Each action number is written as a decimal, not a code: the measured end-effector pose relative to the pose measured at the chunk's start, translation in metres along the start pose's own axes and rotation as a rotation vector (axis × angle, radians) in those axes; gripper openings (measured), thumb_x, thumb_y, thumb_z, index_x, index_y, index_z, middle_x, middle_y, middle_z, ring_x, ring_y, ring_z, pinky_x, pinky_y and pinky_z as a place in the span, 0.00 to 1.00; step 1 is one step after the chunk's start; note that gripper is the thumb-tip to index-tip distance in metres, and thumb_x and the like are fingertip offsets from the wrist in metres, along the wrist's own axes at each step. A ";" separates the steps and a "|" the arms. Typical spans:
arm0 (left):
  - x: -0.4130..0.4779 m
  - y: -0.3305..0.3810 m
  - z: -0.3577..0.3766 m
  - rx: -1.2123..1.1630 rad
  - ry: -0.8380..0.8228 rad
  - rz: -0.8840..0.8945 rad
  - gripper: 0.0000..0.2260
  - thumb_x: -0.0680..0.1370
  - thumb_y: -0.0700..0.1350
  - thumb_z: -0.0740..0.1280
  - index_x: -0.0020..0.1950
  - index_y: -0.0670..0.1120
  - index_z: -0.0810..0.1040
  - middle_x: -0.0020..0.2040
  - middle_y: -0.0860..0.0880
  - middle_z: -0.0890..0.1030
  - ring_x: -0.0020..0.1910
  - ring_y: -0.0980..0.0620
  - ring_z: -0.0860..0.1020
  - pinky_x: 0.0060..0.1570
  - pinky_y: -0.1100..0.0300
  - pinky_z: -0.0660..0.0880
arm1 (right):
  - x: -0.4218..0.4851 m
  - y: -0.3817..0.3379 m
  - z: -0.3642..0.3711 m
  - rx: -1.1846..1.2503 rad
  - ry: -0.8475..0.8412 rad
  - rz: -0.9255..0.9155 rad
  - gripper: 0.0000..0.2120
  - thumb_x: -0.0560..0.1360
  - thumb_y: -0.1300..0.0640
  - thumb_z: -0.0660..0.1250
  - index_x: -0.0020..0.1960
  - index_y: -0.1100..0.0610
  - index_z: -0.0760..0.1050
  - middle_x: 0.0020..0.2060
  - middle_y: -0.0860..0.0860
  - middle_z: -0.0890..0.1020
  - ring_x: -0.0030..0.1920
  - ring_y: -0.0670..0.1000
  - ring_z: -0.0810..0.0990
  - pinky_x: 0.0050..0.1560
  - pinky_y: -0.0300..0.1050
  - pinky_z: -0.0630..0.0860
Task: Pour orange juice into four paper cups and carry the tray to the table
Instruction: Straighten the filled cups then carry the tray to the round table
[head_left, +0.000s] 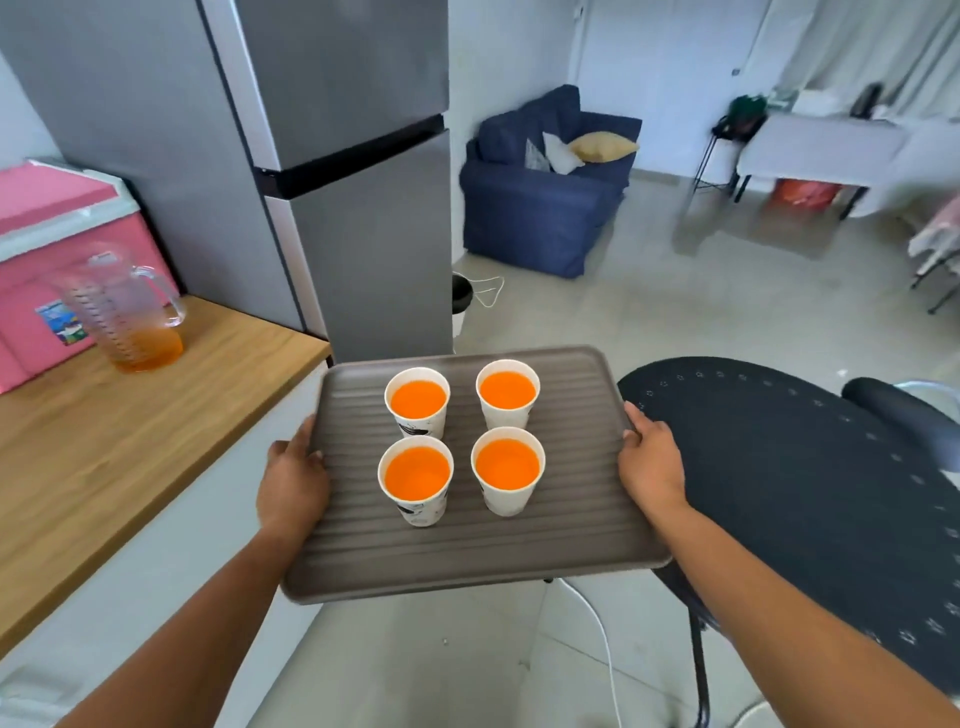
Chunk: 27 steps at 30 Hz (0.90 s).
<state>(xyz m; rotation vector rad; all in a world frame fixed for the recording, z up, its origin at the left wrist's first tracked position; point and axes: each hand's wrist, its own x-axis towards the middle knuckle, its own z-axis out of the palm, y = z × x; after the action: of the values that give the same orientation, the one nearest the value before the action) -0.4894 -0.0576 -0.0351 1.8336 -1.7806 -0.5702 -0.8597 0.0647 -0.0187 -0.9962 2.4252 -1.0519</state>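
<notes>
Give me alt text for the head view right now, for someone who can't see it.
Two hands, left hand and right hand, hold a grey ridged tray by its side edges in mid-air, carrying four paper cups full of orange juice. A nearly empty pitcher stands on the wooden counter at left.

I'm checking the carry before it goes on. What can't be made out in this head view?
- Fingers of the left hand and right hand: curled under the tray, hidden by it.
- Prints on the paper cups: too small, seen from above.
- The far table: blurred, items unreadable.
- The floor ahead: hidden by the tray.
</notes>
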 end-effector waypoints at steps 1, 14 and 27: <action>0.000 0.012 0.010 -0.003 -0.017 0.018 0.23 0.82 0.42 0.56 0.76 0.56 0.61 0.65 0.39 0.70 0.59 0.37 0.74 0.61 0.45 0.70 | 0.003 0.010 -0.010 -0.006 0.017 0.017 0.22 0.83 0.58 0.53 0.77 0.48 0.64 0.54 0.49 0.70 0.48 0.50 0.71 0.50 0.46 0.69; 0.029 0.143 0.133 -0.044 -0.227 0.266 0.24 0.80 0.41 0.56 0.75 0.59 0.62 0.59 0.38 0.72 0.57 0.37 0.74 0.59 0.46 0.70 | 0.039 0.112 -0.096 0.000 0.274 0.213 0.22 0.83 0.60 0.55 0.75 0.47 0.66 0.57 0.55 0.73 0.47 0.52 0.72 0.51 0.48 0.71; 0.109 0.277 0.264 -0.105 -0.452 0.482 0.23 0.81 0.41 0.57 0.75 0.58 0.64 0.62 0.41 0.71 0.59 0.38 0.74 0.60 0.49 0.69 | 0.091 0.159 -0.126 0.048 0.557 0.472 0.22 0.82 0.60 0.55 0.74 0.48 0.68 0.63 0.56 0.74 0.60 0.59 0.76 0.58 0.51 0.71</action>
<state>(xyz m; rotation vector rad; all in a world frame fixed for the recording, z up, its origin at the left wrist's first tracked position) -0.8651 -0.1869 -0.0606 1.1949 -2.3324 -0.9070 -1.0656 0.1424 -0.0507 -0.0799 2.8299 -1.3174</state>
